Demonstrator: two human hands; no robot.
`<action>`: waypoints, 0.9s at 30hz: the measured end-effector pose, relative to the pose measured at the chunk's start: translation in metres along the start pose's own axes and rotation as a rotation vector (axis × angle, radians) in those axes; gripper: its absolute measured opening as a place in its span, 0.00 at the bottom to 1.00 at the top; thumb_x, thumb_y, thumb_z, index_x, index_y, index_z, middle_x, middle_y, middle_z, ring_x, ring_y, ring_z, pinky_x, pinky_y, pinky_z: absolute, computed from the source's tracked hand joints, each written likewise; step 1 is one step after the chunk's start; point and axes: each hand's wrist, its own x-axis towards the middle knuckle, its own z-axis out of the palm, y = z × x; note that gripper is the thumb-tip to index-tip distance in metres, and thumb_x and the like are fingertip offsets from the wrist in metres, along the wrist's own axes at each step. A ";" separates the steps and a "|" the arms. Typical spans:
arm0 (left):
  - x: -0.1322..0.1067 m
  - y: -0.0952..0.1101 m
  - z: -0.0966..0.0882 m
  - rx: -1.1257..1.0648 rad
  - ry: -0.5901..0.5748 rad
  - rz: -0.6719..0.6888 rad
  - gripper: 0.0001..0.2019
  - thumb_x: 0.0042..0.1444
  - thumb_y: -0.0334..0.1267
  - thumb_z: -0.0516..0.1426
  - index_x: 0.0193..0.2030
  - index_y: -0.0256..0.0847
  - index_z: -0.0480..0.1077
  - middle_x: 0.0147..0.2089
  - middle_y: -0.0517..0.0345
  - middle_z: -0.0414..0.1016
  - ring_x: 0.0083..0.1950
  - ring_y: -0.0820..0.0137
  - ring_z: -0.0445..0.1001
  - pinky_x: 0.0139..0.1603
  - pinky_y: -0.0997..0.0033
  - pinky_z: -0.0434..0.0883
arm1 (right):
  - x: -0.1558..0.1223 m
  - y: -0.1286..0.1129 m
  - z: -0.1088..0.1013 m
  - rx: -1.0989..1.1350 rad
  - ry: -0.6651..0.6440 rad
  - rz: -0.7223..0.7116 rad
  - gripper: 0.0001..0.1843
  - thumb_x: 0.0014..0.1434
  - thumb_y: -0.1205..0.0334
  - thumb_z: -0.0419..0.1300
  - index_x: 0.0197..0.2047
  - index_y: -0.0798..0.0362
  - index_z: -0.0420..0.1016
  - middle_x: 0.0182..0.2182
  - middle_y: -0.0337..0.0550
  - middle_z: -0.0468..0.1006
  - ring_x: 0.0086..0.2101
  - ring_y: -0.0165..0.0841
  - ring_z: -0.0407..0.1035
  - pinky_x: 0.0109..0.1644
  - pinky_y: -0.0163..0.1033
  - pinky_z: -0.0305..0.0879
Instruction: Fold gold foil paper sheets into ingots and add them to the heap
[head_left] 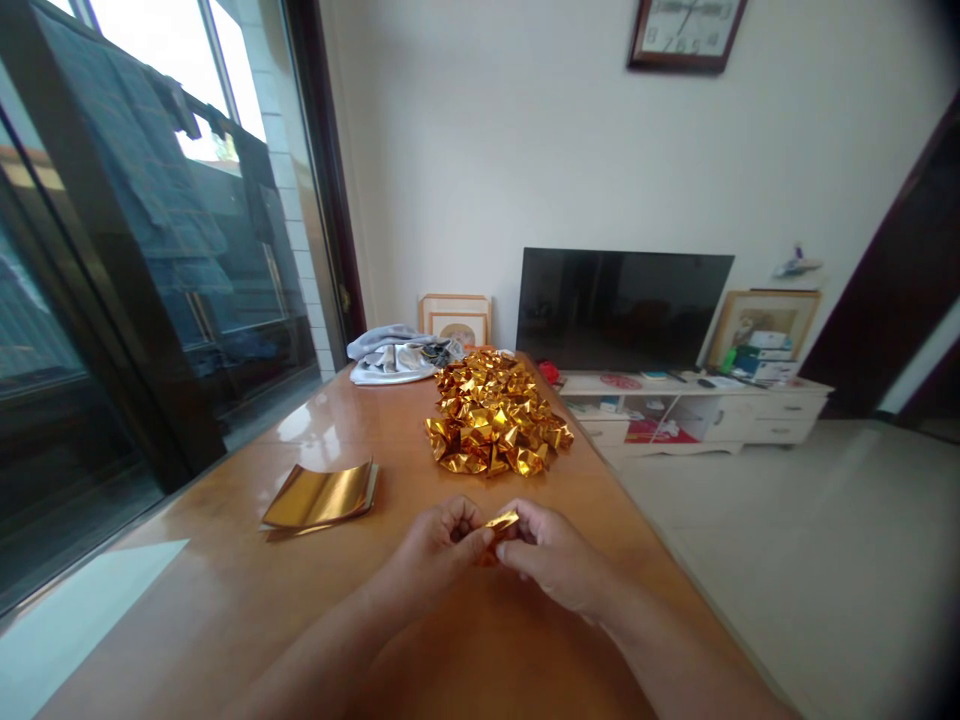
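Between my two hands is a small folded piece of gold foil paper [504, 521], held just above the wooden table near its front. My left hand [442, 535] pinches its left side with thumb and fingers. On the other side, my right hand [551, 550] grips it with thumb and fingertips closed. Ahead of my hands lies a heap of folded gold foil pieces [499, 415], shiny and crumpled-looking. To the left rests a stack of flat gold foil sheets [322, 497], their edges slightly curled and uneven. The fingers partly hide the held piece.
The wooden table [405, 430] carries a folded grey-white cloth bundle [397, 355] at its far end and a pale sheet [90, 620] at front left. Beyond stand a television [622, 310] and a white cabinet [720, 420]. Glass doors [165, 230] line the left.
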 end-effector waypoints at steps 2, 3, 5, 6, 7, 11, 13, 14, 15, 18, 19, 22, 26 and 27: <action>0.000 0.002 0.001 -0.008 0.005 -0.012 0.14 0.58 0.46 0.62 0.32 0.37 0.68 0.29 0.59 0.73 0.31 0.72 0.70 0.33 0.74 0.64 | -0.001 -0.004 -0.003 0.019 0.034 -0.031 0.07 0.57 0.61 0.63 0.40 0.53 0.72 0.33 0.37 0.75 0.32 0.29 0.66 0.32 0.33 0.58; 0.000 0.003 0.002 -0.012 0.005 -0.017 0.15 0.58 0.47 0.62 0.32 0.37 0.67 0.29 0.59 0.73 0.31 0.72 0.71 0.33 0.73 0.65 | -0.001 -0.006 -0.004 0.022 0.048 -0.044 0.08 0.58 0.59 0.63 0.39 0.53 0.72 0.33 0.38 0.75 0.33 0.30 0.66 0.33 0.34 0.58; 0.000 0.003 0.003 -0.027 0.000 -0.024 0.15 0.58 0.47 0.63 0.32 0.37 0.67 0.29 0.58 0.74 0.32 0.71 0.72 0.33 0.73 0.66 | 0.000 -0.007 -0.005 0.014 0.079 -0.071 0.10 0.59 0.55 0.64 0.37 0.53 0.73 0.31 0.38 0.75 0.31 0.30 0.65 0.34 0.34 0.59; 0.000 0.004 0.004 -0.041 -0.002 -0.024 0.15 0.57 0.47 0.63 0.32 0.37 0.67 0.29 0.58 0.74 0.32 0.71 0.73 0.33 0.73 0.66 | 0.000 -0.007 -0.006 0.012 0.090 -0.084 0.12 0.59 0.53 0.64 0.36 0.53 0.73 0.30 0.38 0.75 0.31 0.30 0.65 0.34 0.34 0.59; 0.000 0.004 0.004 -0.059 -0.004 -0.024 0.16 0.57 0.47 0.63 0.32 0.37 0.67 0.29 0.58 0.74 0.32 0.71 0.73 0.33 0.73 0.67 | 0.001 -0.006 -0.006 0.018 0.090 -0.096 0.13 0.59 0.51 0.64 0.34 0.53 0.72 0.29 0.37 0.74 0.30 0.30 0.65 0.34 0.35 0.59; -0.003 0.006 0.004 -0.123 -0.021 -0.029 0.15 0.58 0.48 0.63 0.34 0.36 0.68 0.30 0.56 0.75 0.33 0.70 0.75 0.36 0.71 0.69 | 0.003 -0.003 -0.006 0.063 0.064 -0.131 0.15 0.59 0.50 0.65 0.33 0.54 0.73 0.29 0.38 0.76 0.32 0.31 0.68 0.37 0.36 0.62; -0.004 0.007 0.002 -0.126 -0.041 -0.037 0.15 0.59 0.48 0.62 0.36 0.35 0.70 0.32 0.55 0.76 0.35 0.69 0.76 0.38 0.69 0.70 | 0.003 -0.003 -0.006 0.069 0.057 -0.145 0.14 0.59 0.50 0.65 0.33 0.54 0.73 0.29 0.39 0.76 0.32 0.32 0.68 0.38 0.37 0.63; -0.005 0.008 0.001 -0.115 -0.057 -0.035 0.15 0.60 0.48 0.62 0.37 0.35 0.71 0.33 0.54 0.77 0.36 0.68 0.76 0.40 0.69 0.71 | 0.002 -0.004 -0.007 0.074 0.052 -0.152 0.14 0.60 0.51 0.65 0.34 0.54 0.74 0.30 0.39 0.77 0.32 0.32 0.69 0.39 0.38 0.63; -0.005 0.007 0.000 -0.097 -0.076 -0.026 0.15 0.61 0.48 0.61 0.37 0.35 0.72 0.34 0.54 0.77 0.36 0.68 0.76 0.40 0.68 0.71 | 0.002 -0.004 -0.007 0.081 0.044 -0.158 0.14 0.60 0.51 0.64 0.34 0.54 0.74 0.30 0.40 0.77 0.33 0.33 0.69 0.39 0.38 0.64; -0.004 0.006 -0.002 -0.055 -0.123 0.024 0.16 0.64 0.48 0.58 0.36 0.35 0.73 0.34 0.53 0.77 0.37 0.69 0.74 0.41 0.69 0.70 | 0.001 -0.006 -0.009 0.079 0.047 -0.171 0.14 0.60 0.52 0.65 0.34 0.54 0.74 0.29 0.39 0.76 0.32 0.32 0.68 0.39 0.37 0.62; -0.004 0.006 -0.003 -0.054 -0.136 0.036 0.17 0.64 0.48 0.57 0.36 0.35 0.74 0.34 0.53 0.77 0.37 0.69 0.74 0.41 0.69 0.70 | 0.002 -0.006 -0.010 0.068 0.055 -0.173 0.14 0.60 0.51 0.65 0.33 0.54 0.74 0.29 0.38 0.76 0.32 0.31 0.67 0.38 0.37 0.62; -0.005 0.006 -0.003 -0.067 -0.158 0.052 0.17 0.65 0.48 0.56 0.36 0.35 0.74 0.35 0.52 0.77 0.37 0.69 0.74 0.42 0.69 0.69 | 0.002 -0.006 -0.012 0.048 0.056 -0.174 0.15 0.60 0.50 0.64 0.33 0.54 0.74 0.28 0.37 0.74 0.31 0.30 0.65 0.37 0.36 0.60; -0.007 0.008 -0.004 -0.057 -0.150 0.074 0.16 0.66 0.47 0.55 0.37 0.36 0.74 0.35 0.53 0.77 0.38 0.69 0.74 0.43 0.70 0.69 | 0.002 -0.005 -0.013 0.070 0.040 -0.172 0.16 0.61 0.48 0.63 0.33 0.53 0.75 0.27 0.37 0.71 0.30 0.30 0.63 0.37 0.37 0.60; -0.008 0.008 -0.005 -0.050 -0.150 0.081 0.15 0.67 0.47 0.55 0.37 0.36 0.74 0.35 0.53 0.77 0.38 0.69 0.74 0.43 0.70 0.69 | 0.002 -0.005 -0.013 0.080 0.038 -0.173 0.16 0.61 0.48 0.63 0.33 0.53 0.75 0.27 0.38 0.71 0.30 0.31 0.62 0.37 0.37 0.60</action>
